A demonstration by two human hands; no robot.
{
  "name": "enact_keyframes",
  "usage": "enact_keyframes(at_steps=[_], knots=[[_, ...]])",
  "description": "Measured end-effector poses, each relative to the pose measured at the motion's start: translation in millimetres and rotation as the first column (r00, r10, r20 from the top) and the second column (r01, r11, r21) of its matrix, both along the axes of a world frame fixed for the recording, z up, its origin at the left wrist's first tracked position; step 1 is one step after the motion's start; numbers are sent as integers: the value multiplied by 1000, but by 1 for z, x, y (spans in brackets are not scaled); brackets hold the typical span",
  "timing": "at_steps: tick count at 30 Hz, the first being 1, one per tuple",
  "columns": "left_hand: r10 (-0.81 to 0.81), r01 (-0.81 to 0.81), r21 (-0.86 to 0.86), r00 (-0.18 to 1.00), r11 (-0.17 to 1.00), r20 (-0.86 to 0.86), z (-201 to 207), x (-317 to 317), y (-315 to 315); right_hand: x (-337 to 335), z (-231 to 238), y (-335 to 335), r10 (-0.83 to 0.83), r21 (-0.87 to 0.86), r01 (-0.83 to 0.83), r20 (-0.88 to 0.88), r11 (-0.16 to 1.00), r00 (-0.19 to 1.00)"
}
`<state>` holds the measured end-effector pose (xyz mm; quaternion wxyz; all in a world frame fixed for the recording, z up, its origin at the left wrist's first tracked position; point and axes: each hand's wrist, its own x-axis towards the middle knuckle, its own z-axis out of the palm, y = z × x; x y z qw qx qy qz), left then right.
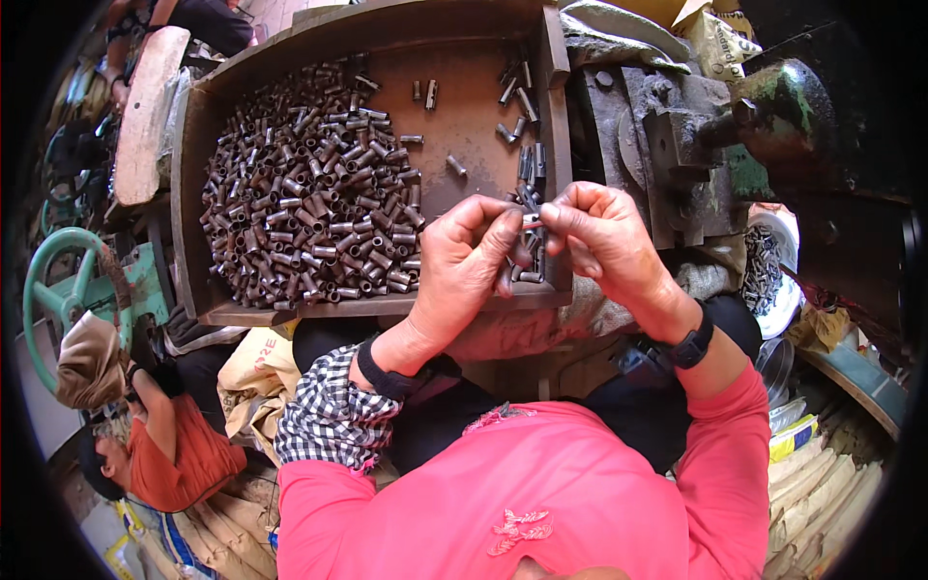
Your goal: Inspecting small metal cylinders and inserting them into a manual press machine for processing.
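Observation:
Both hands meet over the right front part of a shallow wooden tray (372, 307). My left hand (462, 259) is closed, thumb and forefinger pinching one end of a small metal sleeve (531, 221). My right hand (607, 240) pinches at the other end, its fingertips partly hiding the piece. A heap of short brown metal sleeves (314, 193) fills the left side of the tray. Several loose sleeves (455, 165) lie to its right, and darker slotted pieces (532, 162) lie along the right wall, just beyond my fingers.
A greasy machine (677, 145) stands right of the tray. Beside it, a white bowl (770, 275) holds small metal parts. A green handwheel (72, 290) is at left, with a person in orange (188, 449) below it. Stacked sacks (822, 503) lie lower right.

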<state>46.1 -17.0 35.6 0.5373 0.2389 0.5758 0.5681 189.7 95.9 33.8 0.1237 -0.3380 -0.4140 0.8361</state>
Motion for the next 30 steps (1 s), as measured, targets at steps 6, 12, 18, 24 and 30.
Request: enact_keyframes(at_steps=[6, 12, 18, 24, 30], knots=[[-369, 353, 107, 901, 929, 227, 10, -18, -4, 3, 10, 9, 329, -155, -339, -86, 928, 941], [-479, 479, 176, 877, 860, -44, 8, -25, -3, -5, 17, 7, 410, 68, -418, 107, 906, 906], [-363, 302, -213, 857, 929, -367, -1, -55, -12, -11, 2, -13, 183, 898, -355, 407, -259, 895], [-450, 379, -370, 146, 848, -881, -9, -50, -19, -26, -13, -20, 266, 777, -502, 612, -380, 745], [-534, 526, -426, 64, 736, -843, -8, -55, -18, -37, -11, -18, 315, 748, -517, 652, -416, 690]])
